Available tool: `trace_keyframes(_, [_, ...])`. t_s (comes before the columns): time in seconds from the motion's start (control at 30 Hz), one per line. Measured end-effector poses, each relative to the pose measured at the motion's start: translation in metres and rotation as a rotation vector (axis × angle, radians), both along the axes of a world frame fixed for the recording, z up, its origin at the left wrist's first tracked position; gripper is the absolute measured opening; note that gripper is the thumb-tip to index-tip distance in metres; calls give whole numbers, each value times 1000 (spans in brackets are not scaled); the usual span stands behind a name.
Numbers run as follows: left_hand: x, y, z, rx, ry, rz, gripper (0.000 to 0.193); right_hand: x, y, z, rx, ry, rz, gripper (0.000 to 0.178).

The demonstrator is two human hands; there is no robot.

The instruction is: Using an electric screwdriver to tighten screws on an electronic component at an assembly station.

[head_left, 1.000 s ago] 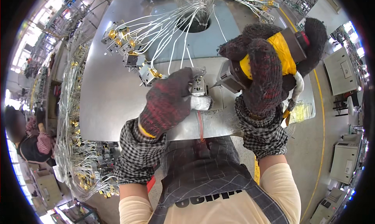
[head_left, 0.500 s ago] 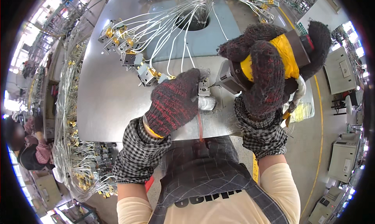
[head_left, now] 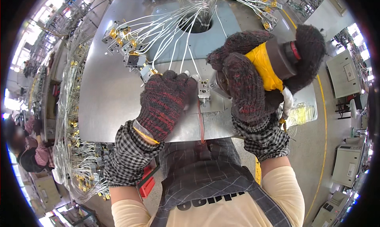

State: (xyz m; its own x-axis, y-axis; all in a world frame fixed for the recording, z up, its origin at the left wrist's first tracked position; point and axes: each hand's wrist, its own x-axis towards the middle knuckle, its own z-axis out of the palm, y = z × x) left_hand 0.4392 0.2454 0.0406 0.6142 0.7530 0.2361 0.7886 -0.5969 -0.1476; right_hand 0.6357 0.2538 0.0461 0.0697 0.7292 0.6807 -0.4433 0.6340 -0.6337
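Observation:
My right hand [head_left: 247, 86], in a dark knitted glove, is wrapped round a power screwdriver [head_left: 277, 60] with a black body and yellow tape. The screwdriver's nose points left, toward a small metal socket box [head_left: 204, 88] standing on the steel table [head_left: 109, 108]. A white wire runs to the box's top and red wires [head_left: 201, 122] hang from its lower end over the table's edge. My left hand [head_left: 164, 104], in a red-flecked dark glove, is just left of the box and apart from it. Its fingers are loosely bent, with thumb and forefinger apart, and it appears to hold nothing.
A bundle of white wires [head_left: 204, 13] comes up through a round hole in the table and fans out to several metal boxes [head_left: 134, 60] at the far left. More wired parts [head_left: 87, 167] hang at the left. A yellow-tinted clear packet [head_left: 303, 114] lies at the right edge.
My left hand has drawn back to the left from the socket box, uncovering it and the red wires. My right hand and the screwdriver have shifted a little left.

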Motion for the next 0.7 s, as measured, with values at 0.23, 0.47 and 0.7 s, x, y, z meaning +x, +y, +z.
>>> trace_keyframes(0.23, [-16, 5, 1, -101, -225, -83, 44, -2, 2, 11, 72, -188, -145, 56])
trace_keyframes(0.47, [24, -2, 0, -511, -926, 4, 53, 37, 29, 17, 455, -278, -686, 30])
trace_keyframes(0.7, [3, 13, -15, -547, -767, 19, 50, 36, 24, 4, 239, 37, 92, 37])
